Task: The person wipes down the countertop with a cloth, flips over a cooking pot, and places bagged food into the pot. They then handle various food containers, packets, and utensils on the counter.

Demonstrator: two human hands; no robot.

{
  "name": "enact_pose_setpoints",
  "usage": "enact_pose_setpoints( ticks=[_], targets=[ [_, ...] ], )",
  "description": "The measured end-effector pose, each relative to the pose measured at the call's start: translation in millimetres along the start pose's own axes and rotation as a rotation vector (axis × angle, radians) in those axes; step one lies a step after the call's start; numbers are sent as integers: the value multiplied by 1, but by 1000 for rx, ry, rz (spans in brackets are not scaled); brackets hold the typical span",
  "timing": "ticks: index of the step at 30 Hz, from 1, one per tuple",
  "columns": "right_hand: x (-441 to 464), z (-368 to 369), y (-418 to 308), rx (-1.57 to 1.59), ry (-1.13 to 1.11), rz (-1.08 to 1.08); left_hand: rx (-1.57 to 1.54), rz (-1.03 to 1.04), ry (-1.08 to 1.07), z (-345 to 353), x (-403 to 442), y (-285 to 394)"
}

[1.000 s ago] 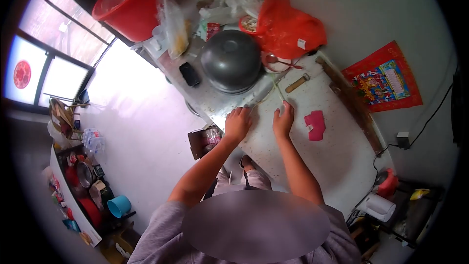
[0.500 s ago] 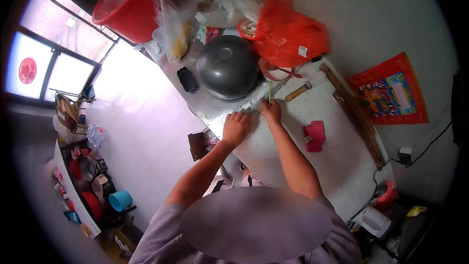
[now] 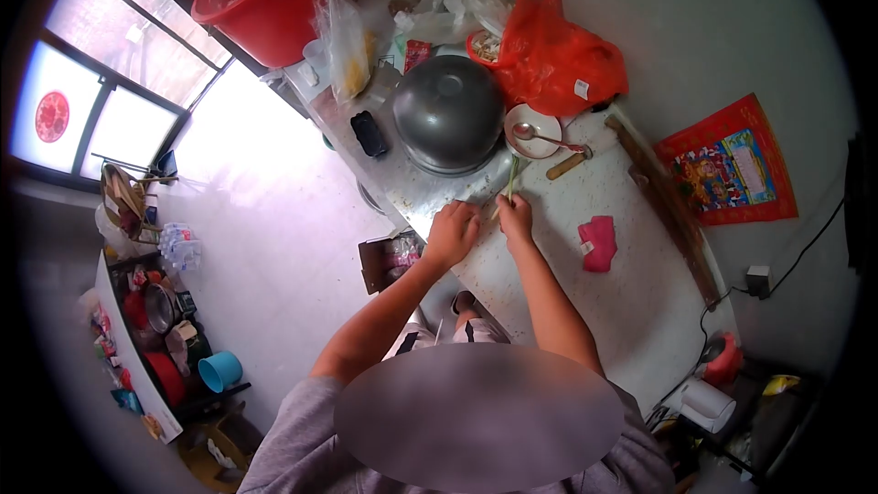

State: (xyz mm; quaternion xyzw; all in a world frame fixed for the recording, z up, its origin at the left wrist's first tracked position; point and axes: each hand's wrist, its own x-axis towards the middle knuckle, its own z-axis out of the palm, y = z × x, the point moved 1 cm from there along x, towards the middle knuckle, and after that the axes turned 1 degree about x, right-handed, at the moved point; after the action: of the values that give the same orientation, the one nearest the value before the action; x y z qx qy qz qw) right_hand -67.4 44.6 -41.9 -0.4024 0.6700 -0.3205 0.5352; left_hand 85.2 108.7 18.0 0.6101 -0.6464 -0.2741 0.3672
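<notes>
1. Right hand (image 3: pixel 515 217): held over the bench (image 3: pixel 640 311), its fingers pinching a slender green stalk (image 3: pixel 513 172). The stalk projects from the fingertips towards the dish, its far end close to the rim; whether it touches the dish cannot be told.
2. Left hand (image 3: pixel 454 232): placed at the near-left edge of the bench, beside the right hand and apart from it. The fingers are bent and lie close together; whether they grip anything cannot be told.
3. Dish (image 3: pixel 520 148): small, pale and round, beyond the right hand. A spoon (image 3: pixel 524 131) lies in it, the handle extending over the rim to the right.
4. Wooden handle (image 3: pixel 565 166): short and brown, lying just beside the dish, below the spoon's handle.
5. Dark metal dome (image 3: pixel 448 110): rounded side up, beyond the left hand and to the left of the dish.
6. Black object (image 3: pixel 369 134): small and oblong, left of the dome; its nature is unclear.
7. Pink cloth (image 3: pixel 599 245): folded on the bench, to the right of the right hand.
8. Red plastic bag (image 3: pixel 562 59): crumpled, behind the dish, a small white label on its side.
9. Dark specks: scattered over the bench surface around both hands.
</notes>
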Motion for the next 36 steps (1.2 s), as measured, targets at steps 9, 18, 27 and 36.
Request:
enact_pose_setpoints(
  ticks=[9, 18, 27, 36],
  targets=[
    [-20, -19, -22, 138, -224, 54, -216, -390, -130, 44, 39, 11],
    [33, -67, -12, -180, -393, -259, 14, -468, -212, 63, 86, 23],
    [40, -65, -55, 878, -323, 129, 27, -468, -169, 69, 90, 10],
    [59, -37, -40, 1027, -30, 134, 27, -542, -80, 21, 43, 13]
  ],
)
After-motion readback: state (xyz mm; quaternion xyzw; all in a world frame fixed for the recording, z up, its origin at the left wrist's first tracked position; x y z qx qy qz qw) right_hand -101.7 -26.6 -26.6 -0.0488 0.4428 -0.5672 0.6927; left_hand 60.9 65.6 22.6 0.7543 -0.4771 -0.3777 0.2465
